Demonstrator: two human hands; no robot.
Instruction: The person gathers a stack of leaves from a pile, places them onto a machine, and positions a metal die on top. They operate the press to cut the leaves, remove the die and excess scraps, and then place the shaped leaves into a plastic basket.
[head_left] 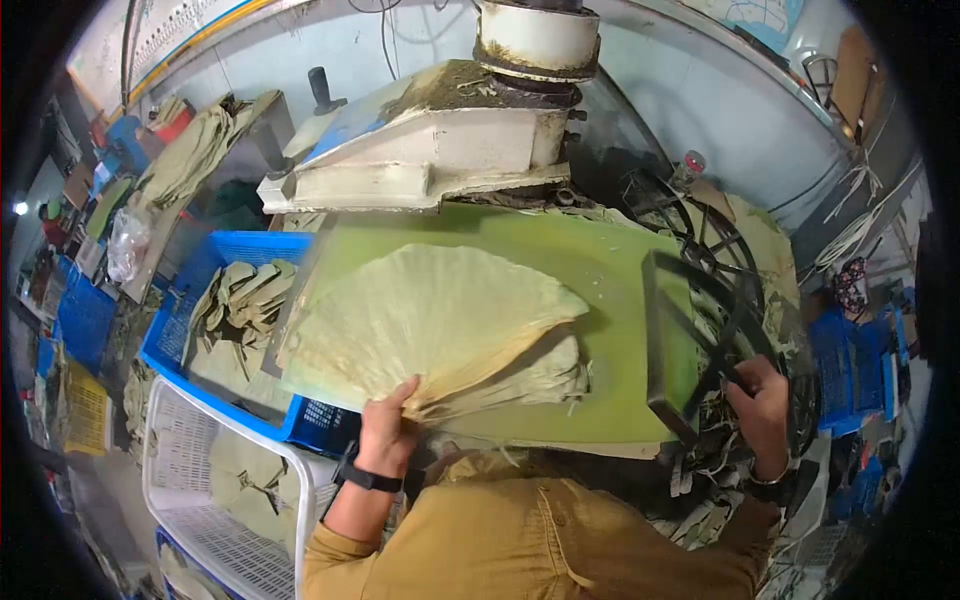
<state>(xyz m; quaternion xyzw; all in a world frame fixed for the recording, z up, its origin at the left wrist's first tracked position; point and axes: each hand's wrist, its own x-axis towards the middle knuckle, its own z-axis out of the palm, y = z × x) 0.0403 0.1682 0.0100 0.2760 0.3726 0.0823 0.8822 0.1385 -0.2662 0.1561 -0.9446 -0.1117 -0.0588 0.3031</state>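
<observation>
My left hand [388, 428] grips the stem end of a stack of pale, fan-shaped dried palm leaves [430, 310], thumb on top. The stack lies spread over a green cutting board [615, 270], its several layers showing along the lower right edge. At the board's right edge, my right hand [760, 402] is closed on a bar of a dark metal cutting die [656, 330]. The die is tilted, standing partly over the board and apart from the leaves. The fingertips of my right hand are partly hidden behind the bar.
A white press head [430, 150] on a thick column overhangs the board's back. Leaf pieces fill a blue basket [225, 245] at left, with a white basket [180, 450] below it. Other dark metal dies [735, 240] and leaf scraps crowd the right side.
</observation>
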